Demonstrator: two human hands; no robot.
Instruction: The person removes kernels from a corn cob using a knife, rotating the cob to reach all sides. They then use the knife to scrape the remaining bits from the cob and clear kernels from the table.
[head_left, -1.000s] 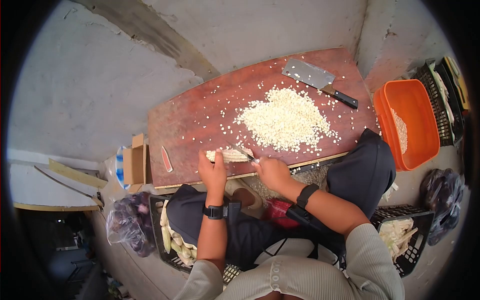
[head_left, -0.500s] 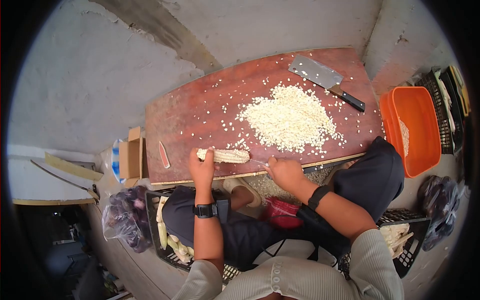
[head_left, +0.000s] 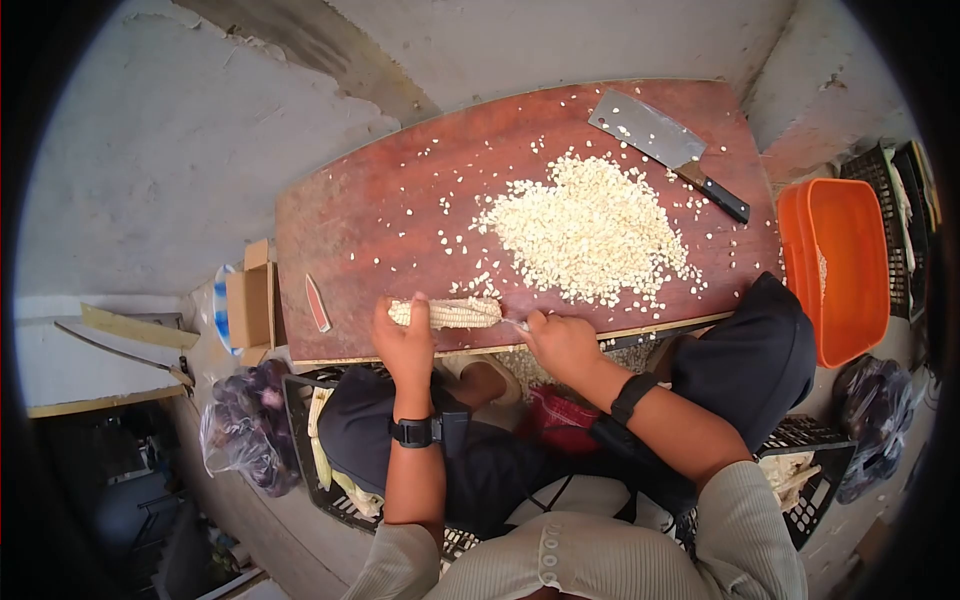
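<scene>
My left hand [head_left: 402, 338] is wrapped round an ear of white corn [head_left: 458, 313], which lies sideways near the front edge of the red-brown board [head_left: 360, 240]. The ear still shows rows of kernels along its side. My right hand [head_left: 560, 343] is closed on a thin metal-shafted tool [head_left: 517, 323], its tip right at the ear's right end. Most of the handle is hidden in my fist. Beyond my hands spreads a heap of loose corn kernels [head_left: 590, 230], with single kernels scattered round it.
A cleaver [head_left: 650, 130] lies at the board's back right. A small red pointed piece [head_left: 317, 303] rests at the left. To the right stands an orange tub [head_left: 855, 270]; at the left, a cardboard box [head_left: 248, 305]. Black crates [head_left: 295, 430] with corn flank my legs.
My right hand has moved slightly left, bringing the tool closer in at the ear's end. My left hand keeps its hold. The whole view has shifted a little.
</scene>
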